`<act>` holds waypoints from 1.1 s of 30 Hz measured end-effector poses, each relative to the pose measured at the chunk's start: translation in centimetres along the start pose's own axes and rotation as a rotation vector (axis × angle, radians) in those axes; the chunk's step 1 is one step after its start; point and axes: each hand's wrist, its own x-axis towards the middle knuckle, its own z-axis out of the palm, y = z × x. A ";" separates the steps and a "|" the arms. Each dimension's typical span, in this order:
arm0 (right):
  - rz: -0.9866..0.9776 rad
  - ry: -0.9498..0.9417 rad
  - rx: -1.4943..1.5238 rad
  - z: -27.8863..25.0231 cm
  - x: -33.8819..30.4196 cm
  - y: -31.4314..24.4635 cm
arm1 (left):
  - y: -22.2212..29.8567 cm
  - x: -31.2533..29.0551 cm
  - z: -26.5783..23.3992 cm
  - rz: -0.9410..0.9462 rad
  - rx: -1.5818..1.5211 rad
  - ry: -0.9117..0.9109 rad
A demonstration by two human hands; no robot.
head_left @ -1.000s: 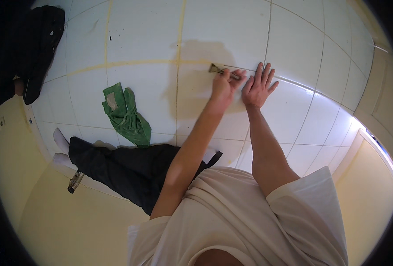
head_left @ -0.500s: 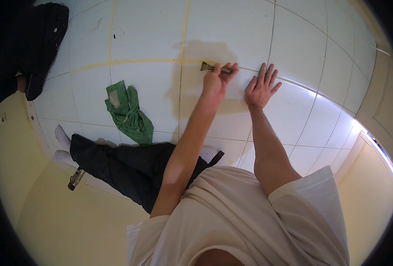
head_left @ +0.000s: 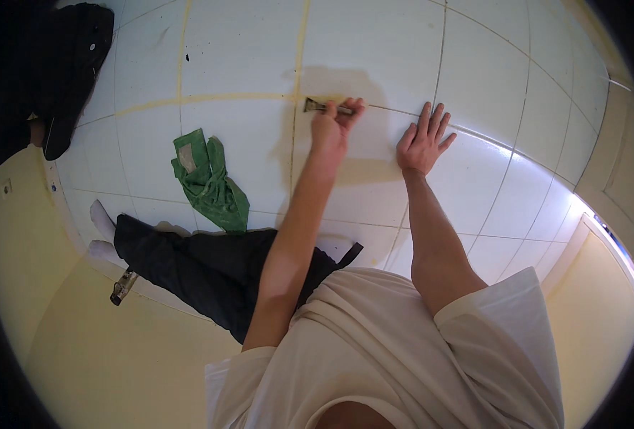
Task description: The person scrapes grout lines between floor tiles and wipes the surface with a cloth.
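In my left hand (head_left: pixel 330 137) is a small hand tool (head_left: pixel 311 106) with a flared dark end and a slim handle; it looks like a scraper. My fingers are closed round the handle, and the flared end points left, close to a joint between white floor tiles (head_left: pixel 242 64). Yellow strips (head_left: pixel 238 96) run along some of these joints, left of and above the tool. My right hand (head_left: pixel 422 145) lies flat on the tiles, fingers spread, holding nothing. A crumpled green cloth (head_left: pixel 217 187) with a pale patch lies to the left of my left forearm.
My legs in black trousers (head_left: pixel 188 264) stretch left, ending in pale socks. Another person's dark-clothed leg (head_left: pixel 63 86) is at the upper left. A dark, bottle-like object (head_left: pixel 122 287) is beside my feet along the wall. A door (head_left: pixel 621 154) stands at the right.
My left hand has slid left along the tile joint with the tool, bringing the flared end nearer the crossing of the yellow strips. My right hand stays in place.
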 end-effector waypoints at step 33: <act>0.003 0.001 -0.008 0.1 -0.1 0.2 | 2.2 -0.9 -1.2 -0.009 0.033 0.063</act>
